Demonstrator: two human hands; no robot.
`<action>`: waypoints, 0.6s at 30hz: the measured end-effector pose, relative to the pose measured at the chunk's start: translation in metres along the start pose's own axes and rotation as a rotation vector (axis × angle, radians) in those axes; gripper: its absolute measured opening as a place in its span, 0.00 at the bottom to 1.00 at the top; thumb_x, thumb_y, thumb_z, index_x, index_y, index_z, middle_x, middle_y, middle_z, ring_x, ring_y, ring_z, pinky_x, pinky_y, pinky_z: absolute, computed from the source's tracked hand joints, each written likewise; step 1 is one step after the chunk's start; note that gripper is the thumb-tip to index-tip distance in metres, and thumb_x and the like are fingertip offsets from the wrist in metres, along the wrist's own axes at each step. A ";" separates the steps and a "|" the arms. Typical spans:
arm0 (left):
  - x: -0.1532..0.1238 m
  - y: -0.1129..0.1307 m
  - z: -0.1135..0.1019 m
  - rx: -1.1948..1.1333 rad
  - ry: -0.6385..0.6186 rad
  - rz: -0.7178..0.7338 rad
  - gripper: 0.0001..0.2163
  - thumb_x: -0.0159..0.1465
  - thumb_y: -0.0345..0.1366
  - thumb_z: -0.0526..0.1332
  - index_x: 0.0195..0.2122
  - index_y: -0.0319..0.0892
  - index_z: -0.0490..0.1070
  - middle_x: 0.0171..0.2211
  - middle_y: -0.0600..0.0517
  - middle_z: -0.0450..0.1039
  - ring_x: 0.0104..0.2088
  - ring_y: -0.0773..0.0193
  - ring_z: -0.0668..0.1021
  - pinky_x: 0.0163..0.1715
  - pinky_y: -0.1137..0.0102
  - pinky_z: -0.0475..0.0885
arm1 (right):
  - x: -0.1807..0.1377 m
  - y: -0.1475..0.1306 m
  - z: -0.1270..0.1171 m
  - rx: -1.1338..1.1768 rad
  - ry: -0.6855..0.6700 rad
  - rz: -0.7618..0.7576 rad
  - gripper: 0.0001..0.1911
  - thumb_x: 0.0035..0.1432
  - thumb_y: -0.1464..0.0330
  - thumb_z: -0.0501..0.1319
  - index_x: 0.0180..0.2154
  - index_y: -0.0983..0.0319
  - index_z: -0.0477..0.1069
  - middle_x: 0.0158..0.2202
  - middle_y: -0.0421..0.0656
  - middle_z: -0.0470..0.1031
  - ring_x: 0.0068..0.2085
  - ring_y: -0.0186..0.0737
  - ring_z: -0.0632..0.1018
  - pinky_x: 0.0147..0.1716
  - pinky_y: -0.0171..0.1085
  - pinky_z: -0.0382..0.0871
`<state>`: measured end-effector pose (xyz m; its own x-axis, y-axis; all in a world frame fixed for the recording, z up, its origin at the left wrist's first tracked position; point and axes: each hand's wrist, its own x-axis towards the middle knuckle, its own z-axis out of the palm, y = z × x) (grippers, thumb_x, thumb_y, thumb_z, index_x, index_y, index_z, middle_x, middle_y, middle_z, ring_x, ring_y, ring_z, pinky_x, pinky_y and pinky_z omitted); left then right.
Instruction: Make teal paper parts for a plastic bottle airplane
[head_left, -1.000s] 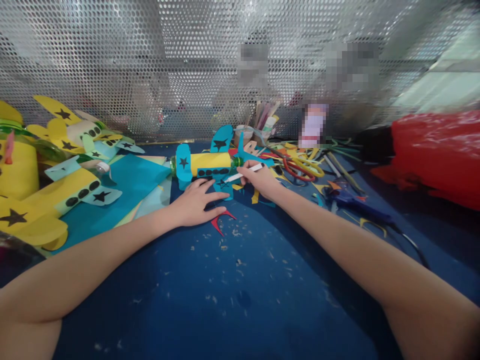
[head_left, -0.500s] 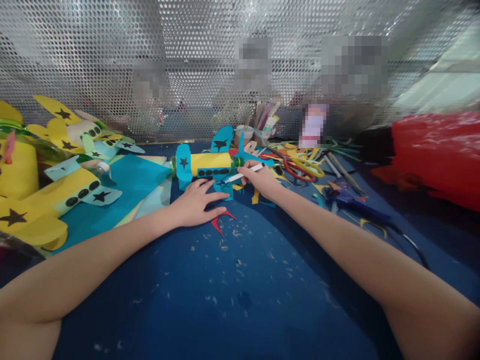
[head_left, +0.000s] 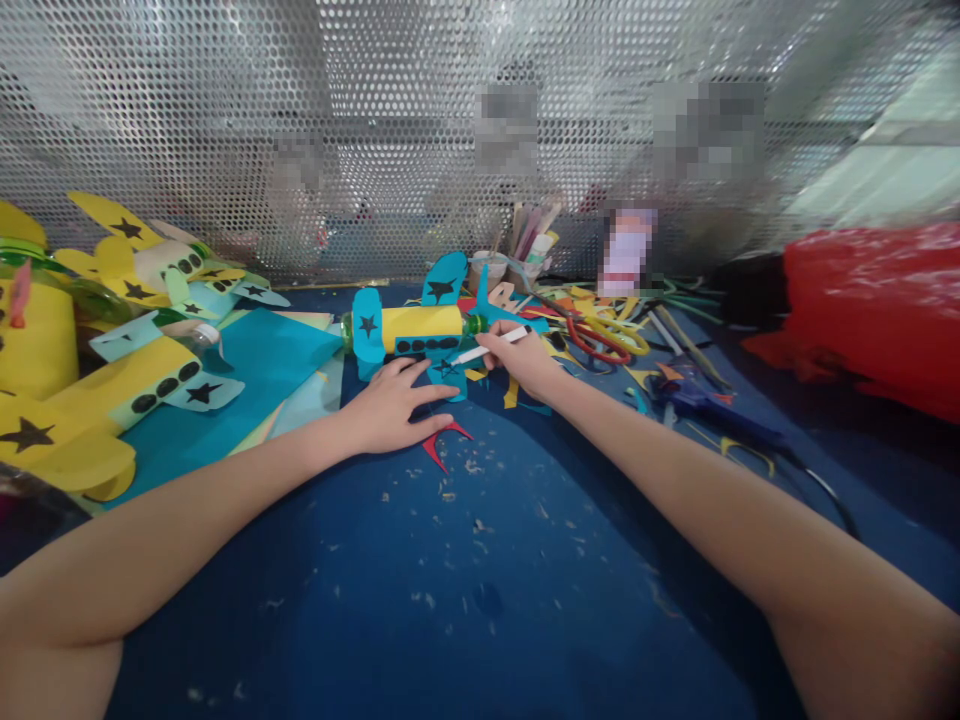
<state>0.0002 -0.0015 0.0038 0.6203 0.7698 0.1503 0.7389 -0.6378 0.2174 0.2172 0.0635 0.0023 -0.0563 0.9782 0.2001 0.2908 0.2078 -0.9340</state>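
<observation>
This place looks like a craft workshop. On the blue worktop (head_left: pixel 480 600) there are several toy planes (head_left: pixel 421 322) made from bottles and coloured paper, flat paper sheets (head_left: pixel 281 345), scattered scraps (head_left: pixel 511 392), scissors (head_left: pixel 619 335), cups (head_left: pixel 487 272) with sticks, and a corded blue tool (head_left: pixel 716 412), probably a glue gun. Behind them stands a perforated metal wall (head_left: pixel 420 100), which gives a rather industrial look.

left hand (head_left: pixel 394 405): is showing bare, slim-fingered | right hand (head_left: pixel 521 360): is showing bare | left arm (head_left: pixel 210 505), right arm (head_left: pixel 660 475): are appearing uncovered, smooth and slender, tapering toward the hands
</observation>
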 end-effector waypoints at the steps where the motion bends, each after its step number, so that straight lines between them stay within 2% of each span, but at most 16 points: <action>1: 0.000 0.000 0.000 0.000 0.001 0.000 0.22 0.67 0.55 0.50 0.58 0.59 0.67 0.65 0.50 0.56 0.64 0.43 0.56 0.60 0.47 0.56 | 0.000 0.000 0.000 -0.004 0.000 -0.002 0.12 0.53 0.69 0.59 0.21 0.58 0.59 0.13 0.35 0.64 0.18 0.30 0.64 0.22 0.33 0.58; 18: 0.000 0.001 -0.001 0.001 0.002 -0.005 0.21 0.66 0.55 0.51 0.58 0.59 0.67 0.65 0.51 0.56 0.64 0.43 0.56 0.60 0.47 0.56 | -0.001 -0.001 0.000 0.012 -0.040 0.017 0.12 0.54 0.68 0.60 0.22 0.58 0.59 0.13 0.35 0.65 0.18 0.30 0.63 0.22 0.34 0.58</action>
<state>0.0006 -0.0023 0.0045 0.6164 0.7729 0.1508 0.7421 -0.6342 0.2169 0.2172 0.0621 0.0032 -0.0898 0.9809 0.1724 0.2802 0.1910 -0.9408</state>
